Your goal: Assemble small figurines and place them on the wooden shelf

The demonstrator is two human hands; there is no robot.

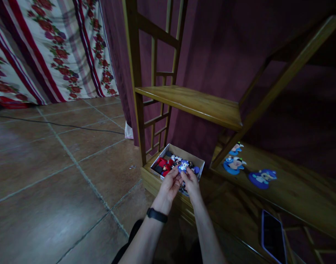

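Above the near edge of a cardboard box, my left hand and my right hand meet. Between their fingertips they pinch a small blue-and-white figurine. The open box sits on the low wooden ledge of a shelf unit. Inside it lie several small figurines, among them red ones on the left and dark and white ones in the middle. My palms and fingers hide part of the box's near side. A black band is round my left wrist.
To the right, on a lower shelf, stand a blue-purple figurine and two blue-and-white ones. A phone lies nearer to me. A wooden shelf board juts out above the box. A cable crosses the tiled floor.
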